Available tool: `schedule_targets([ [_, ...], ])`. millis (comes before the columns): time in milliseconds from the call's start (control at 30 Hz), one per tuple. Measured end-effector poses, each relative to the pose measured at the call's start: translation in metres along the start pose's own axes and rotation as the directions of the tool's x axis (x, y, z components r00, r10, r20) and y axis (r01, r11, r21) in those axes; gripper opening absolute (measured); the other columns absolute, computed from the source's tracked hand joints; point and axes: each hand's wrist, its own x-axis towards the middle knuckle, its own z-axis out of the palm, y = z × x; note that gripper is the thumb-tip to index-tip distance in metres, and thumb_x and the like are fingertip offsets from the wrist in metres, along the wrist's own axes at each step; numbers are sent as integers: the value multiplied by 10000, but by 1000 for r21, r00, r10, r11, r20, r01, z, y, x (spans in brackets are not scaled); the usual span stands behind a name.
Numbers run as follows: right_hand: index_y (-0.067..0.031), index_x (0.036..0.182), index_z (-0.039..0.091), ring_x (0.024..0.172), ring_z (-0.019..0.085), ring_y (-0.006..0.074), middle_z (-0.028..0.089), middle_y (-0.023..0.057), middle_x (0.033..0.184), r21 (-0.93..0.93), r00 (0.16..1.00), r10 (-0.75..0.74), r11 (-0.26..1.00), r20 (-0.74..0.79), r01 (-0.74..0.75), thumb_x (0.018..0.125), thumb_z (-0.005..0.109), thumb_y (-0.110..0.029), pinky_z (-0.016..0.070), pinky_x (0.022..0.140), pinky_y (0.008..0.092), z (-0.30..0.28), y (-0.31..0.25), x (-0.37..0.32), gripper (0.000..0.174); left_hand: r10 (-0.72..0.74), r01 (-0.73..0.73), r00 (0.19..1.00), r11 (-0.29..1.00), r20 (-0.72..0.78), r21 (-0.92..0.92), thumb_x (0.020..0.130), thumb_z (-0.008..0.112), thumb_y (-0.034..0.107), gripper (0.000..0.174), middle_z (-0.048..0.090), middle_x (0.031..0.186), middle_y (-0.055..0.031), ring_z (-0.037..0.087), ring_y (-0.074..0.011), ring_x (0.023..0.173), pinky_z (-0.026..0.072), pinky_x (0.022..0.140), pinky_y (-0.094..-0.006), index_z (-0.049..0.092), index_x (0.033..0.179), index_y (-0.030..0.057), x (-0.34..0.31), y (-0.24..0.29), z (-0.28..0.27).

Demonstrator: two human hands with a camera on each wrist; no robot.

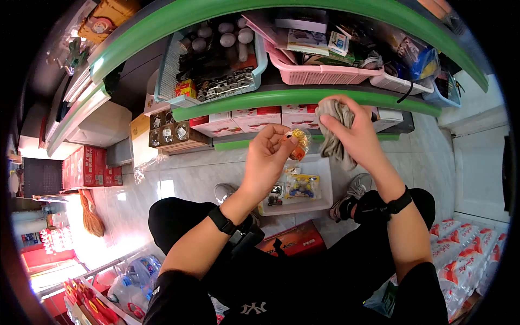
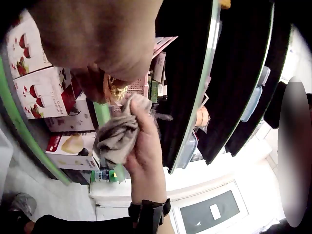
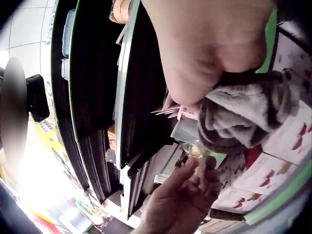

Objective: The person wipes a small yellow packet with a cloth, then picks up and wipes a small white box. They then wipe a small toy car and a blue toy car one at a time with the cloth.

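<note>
Pale grey marbled floor tiles (image 1: pixel 138 197) stretch beneath green-edged shelving (image 1: pixel 244 101). Nearest, the left hand (image 1: pixel 266 157) pinches a small clear plastic packet with yellow and orange colouring (image 1: pixel 299 139), held between the two hands; the right hand (image 1: pixel 357 132) grips a crumpled grey-beige cloth bundle (image 1: pixel 337 127) (its folds hide its full shape). Below them, a white rectangular plastic tray (image 1: pixel 325 187) contains a yellow printed packet (image 1: pixel 303 186) and smaller items. Beyond, a light-blue perforated plastic basket (image 1: pixel 260 57) holds round whitish bulbs (image 1: pixel 227 39) and metal pieces (image 1: pixel 225 85); a pink plastic basket (image 1: pixel 325 75) holds printed boxes (image 1: pixel 307 40).
</note>
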Motion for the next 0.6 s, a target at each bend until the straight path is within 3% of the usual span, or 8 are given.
schedule_targets([
  [33, -36, 1196, 620, 949, 687, 281, 708, 160, 1066, 85, 998, 60, 994, 29, -62, 931, 742, -174, 533, 861, 364, 6, -1, -4, 322, -14, 14, 1000, 1000, -16, -5, 1015, 638, 17, 109, 675, 911, -34, 639, -73, 808, 525, 709, -231, 568, 1093, -12, 0, -2, -2],
  [133, -56, 1182, 619, 953, 682, 303, 705, 151, 1085, -133, 967, -155, 974, 202, 184, 932, 739, -189, 531, 850, 392, 20, -15, -15, 307, -3, 2, 999, 999, 43, 40, 1042, 612, 54, 123, 704, 968, -67, 672, -106, 827, 546, 781, -260, 560, 1141, 3, 0, -7, -5],
  [167, -70, 1167, 613, 953, 670, 350, 700, 149, 1089, -164, 966, -131, 972, 224, 170, 931, 735, -195, 523, 845, 424, 24, -14, -16, 294, -7, 6, 999, 999, 42, 39, 1042, 613, 56, 126, 705, 967, -68, 674, -108, 827, 545, 782, -261, 558, 1143, 4, -1, -8, -5],
  [267, -84, 1171, 607, 949, 661, 385, 702, 161, 1047, -181, 971, -158, 965, 182, 191, 923, 735, -188, 514, 837, 442, 28, -8, -17, 297, 1, -3, 999, 999, 42, 35, 1046, 617, 68, 135, 707, 967, -71, 678, -118, 826, 545, 787, -265, 551, 1147, 8, -3, -7, -2],
  [467, -103, 1143, 626, 907, 664, 361, 702, 160, 966, -281, 996, -19, 959, 83, 42, 916, 737, -166, 508, 797, 444, 14, -8, -8, 260, 11, -9, 1000, 999, 25, -45, 1056, 616, 102, 157, 721, 993, -73, 682, -128, 857, 548, 834, -285, 556, 1174, 17, 1, -7, -5],
  [500, -77, 1128, 636, 879, 676, 305, 703, 141, 951, -260, 998, -25, 965, 63, 40, 923, 745, -170, 523, 797, 395, 7, -5, -4, 249, 1, 0, 1000, 997, 23, -79, 1057, 613, 103, 161, 722, 1001, -73, 680, -127, 867, 548, 843, -287, 558, 1182, 19, 3, -5, -7],
  [600, -50, 1139, 641, 892, 685, 246, 708, 126, 963, -67, 998, -58, 996, 3, 58, 935, 751, -185, 533, 824, 352, 1, -2, -1, 268, -15, 16, 1000, 993, 4, -117, 1056, 612, 101, 176, 721, 1019, -70, 677, -124, 897, 545, 860, -288, 562, 1205, 22, 4, 0, -6],
])
